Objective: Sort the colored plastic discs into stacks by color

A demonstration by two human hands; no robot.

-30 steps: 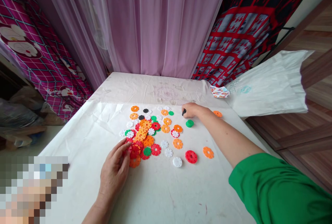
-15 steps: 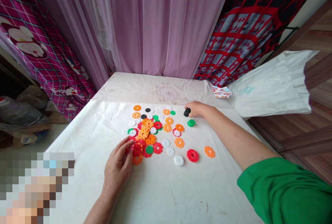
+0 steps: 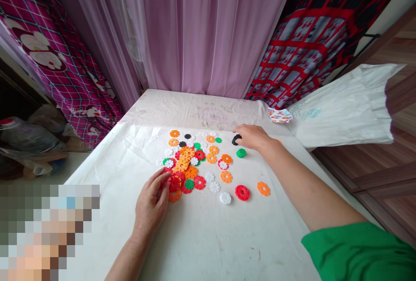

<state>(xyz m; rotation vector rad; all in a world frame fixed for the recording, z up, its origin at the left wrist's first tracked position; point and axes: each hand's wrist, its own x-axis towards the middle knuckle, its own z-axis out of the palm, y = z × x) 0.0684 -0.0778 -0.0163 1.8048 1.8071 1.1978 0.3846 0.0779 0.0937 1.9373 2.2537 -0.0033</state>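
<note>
A loose pile of notched plastic discs, with orange discs and red discs among them, lies on the white-covered table. My left hand rests at the pile's near left edge, fingers loosely bent against the red pieces and thumb apart. Farther off to the right, my right hand has its fingers closed on a small stack of black discs at the table top. Just nearer than that stack sits a green stack. Part of the black stack is hidden by my fingers.
A thick red stack, a white stack and an orange disc lie nearer, to the right. A white bag is at the table's right edge, beside a small patterned piece. Purple curtains hang behind.
The black stack, tilted up in my right fingers before, now sits lower and flatter at the table. My left hand stays at the pile. The whole view has shifted slightly.
</note>
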